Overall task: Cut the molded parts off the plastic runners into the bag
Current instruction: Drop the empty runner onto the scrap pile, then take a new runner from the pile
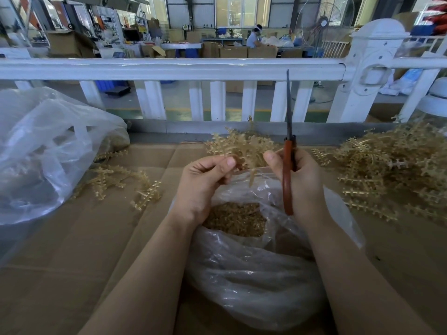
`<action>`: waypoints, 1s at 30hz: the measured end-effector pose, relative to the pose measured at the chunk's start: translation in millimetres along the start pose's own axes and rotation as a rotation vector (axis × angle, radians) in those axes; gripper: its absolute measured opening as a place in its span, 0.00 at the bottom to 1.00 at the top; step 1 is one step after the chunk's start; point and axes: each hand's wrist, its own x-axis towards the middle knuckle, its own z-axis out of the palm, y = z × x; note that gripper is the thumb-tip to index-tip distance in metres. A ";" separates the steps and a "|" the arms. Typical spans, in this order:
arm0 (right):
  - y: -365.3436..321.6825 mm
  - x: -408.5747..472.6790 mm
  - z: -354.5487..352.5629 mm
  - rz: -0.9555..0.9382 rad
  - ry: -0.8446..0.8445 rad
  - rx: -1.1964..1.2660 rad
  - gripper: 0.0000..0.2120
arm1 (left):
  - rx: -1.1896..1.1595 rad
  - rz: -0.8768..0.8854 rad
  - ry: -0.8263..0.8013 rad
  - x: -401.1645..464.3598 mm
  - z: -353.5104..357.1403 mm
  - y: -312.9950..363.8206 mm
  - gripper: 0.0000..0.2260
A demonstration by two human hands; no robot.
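A: Biggest first. What's the surface?
B: Cardboard sheet [79,238] covering the bench, white railing [169,68] running across at 12 o'clock.
A: Bags?
B: Two. A large crumpled clear sack [36,153] at 9 o'clock, contents hard to read. The clear bag [254,274] sits dead centre toward 6 o'clock, between the forearms, mouth open, with loose tan cut parts [234,218] piled inside.
A: Runners?
B: Big tangled pile of runners [391,165] at 3 o'clock. Smaller scatter of loose runners [121,182] at 9 o'clock, just beside the sack.
A: Hands?
B: Left hand [203,182] is over the bag's mouth, fingers curled, thumb and forefinger pinching a held runner cluster [242,146] that fans up toward 12 o'clock. One thin stem hangs down from it over the bag.
A: Right?
B: Right hand [300,180] is wrapped round the orange handles of the scissors [289,141], thumb stretched toward the cluster. Blades point straight up at 12 o'clock, across the railing.
A: Blades apart or together?
B: They read as one thin dark line, so together. Not touching the cluster.
A: Anything else?
B: A seated person [254,38] at a far bench, 12 o'clock. A standing fan [324,22] at 1 o'clock.
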 end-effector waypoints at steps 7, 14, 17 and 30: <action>7.0 -2.2 1.9 -0.111 -0.160 -0.247 0.21 | -0.139 -0.009 0.123 2.9 1.7 2.1 0.04; 13.6 -3.3 2.1 -0.145 -0.254 -0.535 0.33 | -0.175 0.034 0.143 4.3 0.6 0.3 0.09; 13.7 -3.8 1.1 -0.140 -0.257 -0.592 0.31 | -0.219 0.040 0.135 4.2 -0.6 1.2 0.11; 18.3 -4.8 0.3 -0.245 -0.280 -0.773 0.29 | -0.251 0.079 0.149 3.4 -1.0 3.0 0.08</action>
